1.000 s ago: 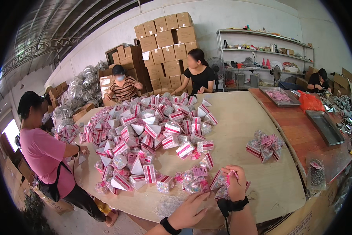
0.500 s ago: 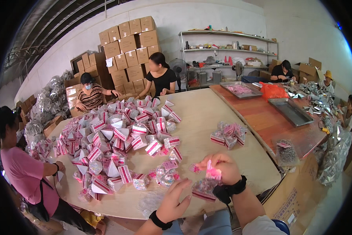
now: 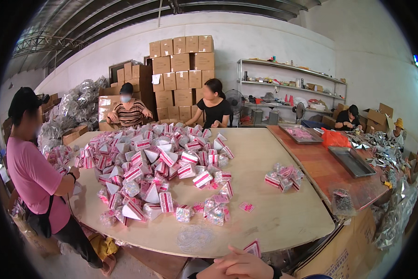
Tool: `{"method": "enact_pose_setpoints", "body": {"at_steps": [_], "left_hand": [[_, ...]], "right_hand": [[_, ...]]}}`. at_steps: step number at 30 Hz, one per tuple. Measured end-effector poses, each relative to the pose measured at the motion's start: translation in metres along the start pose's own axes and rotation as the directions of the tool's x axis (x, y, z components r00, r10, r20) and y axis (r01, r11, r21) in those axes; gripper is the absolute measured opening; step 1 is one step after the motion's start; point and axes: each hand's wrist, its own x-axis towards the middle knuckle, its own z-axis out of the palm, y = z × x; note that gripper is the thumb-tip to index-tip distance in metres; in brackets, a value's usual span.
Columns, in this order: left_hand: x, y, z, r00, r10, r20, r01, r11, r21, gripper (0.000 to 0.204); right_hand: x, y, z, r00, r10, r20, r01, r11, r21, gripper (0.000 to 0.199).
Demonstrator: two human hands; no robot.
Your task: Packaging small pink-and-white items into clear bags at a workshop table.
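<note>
At the table's near edge, low in the view, my two hands overlap. My right hand (image 3: pixel 250 266) lies across in front, its fingers bent leftward. Much of my left hand (image 3: pixel 212 272) is covered by it, and its fingers are hidden. A wedge-shaped pack with pink edging (image 3: pixel 252 248) sticks up behind my right hand, apparently held there; its lower part is out of sight. Beyond my hands lie a tangle of clear thread (image 3: pixel 195 238), a small pink card (image 3: pixel 247 207) and a few glittery bagged packs (image 3: pixel 214 211).
A large heap of pink-and-white wedge packs (image 3: pixel 148 162) covers the table's left half. A smaller cluster (image 3: pixel 284 177) sits right. A person in pink (image 3: pixel 34 181) stands left; two people work at the far side. Metal trays (image 3: pixel 351 162) rest on the brown table.
My view has tilted up and shifted left. Both hands have drawn back toward me and come together, and the bagged pack with them, now mostly hidden.
</note>
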Motion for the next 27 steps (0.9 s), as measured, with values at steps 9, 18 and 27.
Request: {"method": "enact_pose_setpoints", "body": {"at_steps": [9, 18, 27], "left_hand": [[-0.059, 0.033, -0.029, 0.950, -0.211, -0.229, 0.223, 0.974, 0.031, 0.014], [-0.081, 0.010, -0.005, 0.772, -0.634, 0.037, 0.569, 0.665, -0.484, 0.018], [-0.081, -0.006, 0.006, 0.794, -0.588, 0.154, 0.582, 0.662, -0.472, 0.018]], "right_hand": [[-0.023, 0.003, 0.056, 0.978, 0.209, -0.012, -0.202, 0.927, -0.317, 0.015], [-0.033, 0.019, 0.067, 0.880, 0.437, 0.185, -0.436, 0.898, -0.049, 0.009], [-0.039, 0.014, 0.046, 0.811, 0.527, 0.255, -0.562, 0.822, 0.088, 0.005]]}}
